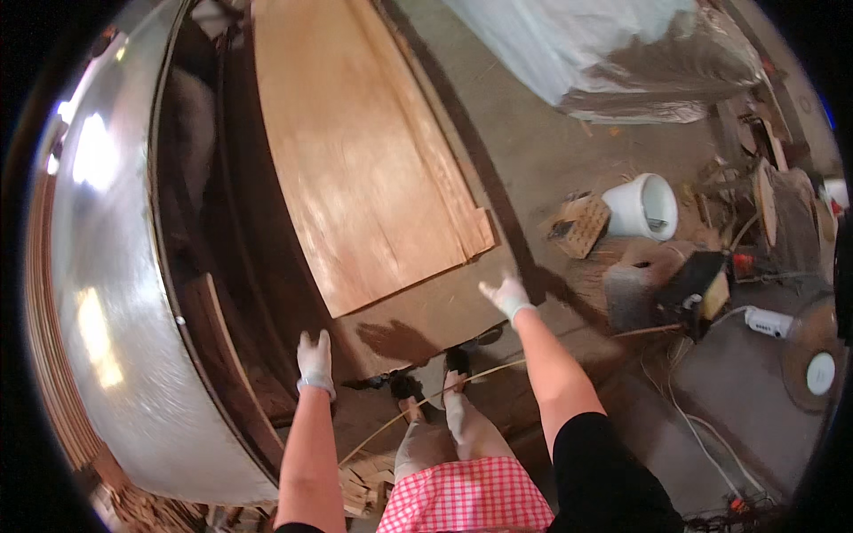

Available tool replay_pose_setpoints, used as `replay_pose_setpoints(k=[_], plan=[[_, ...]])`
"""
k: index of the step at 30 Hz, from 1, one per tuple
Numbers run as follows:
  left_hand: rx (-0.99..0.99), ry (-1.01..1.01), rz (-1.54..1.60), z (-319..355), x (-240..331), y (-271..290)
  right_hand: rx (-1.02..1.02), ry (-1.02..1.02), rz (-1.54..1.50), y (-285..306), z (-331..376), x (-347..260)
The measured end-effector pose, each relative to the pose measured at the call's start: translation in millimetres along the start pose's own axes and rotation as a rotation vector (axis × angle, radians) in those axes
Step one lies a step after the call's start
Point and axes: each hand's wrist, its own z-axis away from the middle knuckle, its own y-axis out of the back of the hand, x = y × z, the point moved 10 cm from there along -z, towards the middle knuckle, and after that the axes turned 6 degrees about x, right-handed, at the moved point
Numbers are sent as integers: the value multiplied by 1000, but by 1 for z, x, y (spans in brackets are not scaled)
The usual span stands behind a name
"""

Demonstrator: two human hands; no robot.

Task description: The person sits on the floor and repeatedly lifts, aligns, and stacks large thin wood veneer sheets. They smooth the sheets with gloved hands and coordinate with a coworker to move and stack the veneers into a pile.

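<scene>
A long sheet of pale wood veneer (364, 151), apparently on a low pile, stretches away in front of me. Under its near end shows a wider brown board (444, 298) with a ragged front edge. My left hand (315, 360), in a whitish glove, hovers left of the board's near corner; its fingers point forward and it holds nothing I can see. My right hand (506, 295), gloved likewise, is over the board's right near corner with thumb and fingers apart. Whether either hand touches the board I cannot tell. A hand-shaped shadow falls on the board.
A shiny metal-topped table (115, 240) curves along the left. To the right are a white bucket (633, 206), a perforated block (582, 225), a black box-like device (693, 298), loose cables (697, 426) and a round fan-like thing (816, 364). A plastic-covered stack (622, 62) stands beyond.
</scene>
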Motion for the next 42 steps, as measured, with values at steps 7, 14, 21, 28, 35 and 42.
replay_pose_setpoints(k=[7,14,21,28,35,42], plan=[[5,-24,-253,-133,-17,-84,105,127,-174,-13,-137,-54],[20,142,21,-137,-25,-91,79,121,-149,-31,-125,-90],[111,-258,-132,-115,46,-80,57,252,-340,-29,-103,-116],[37,-336,70,-25,80,-46,77,341,-473,19,25,-156],[-48,-327,251,160,123,73,37,338,-666,101,185,-133],[-12,-314,132,287,116,262,-123,394,-777,130,340,-152]])
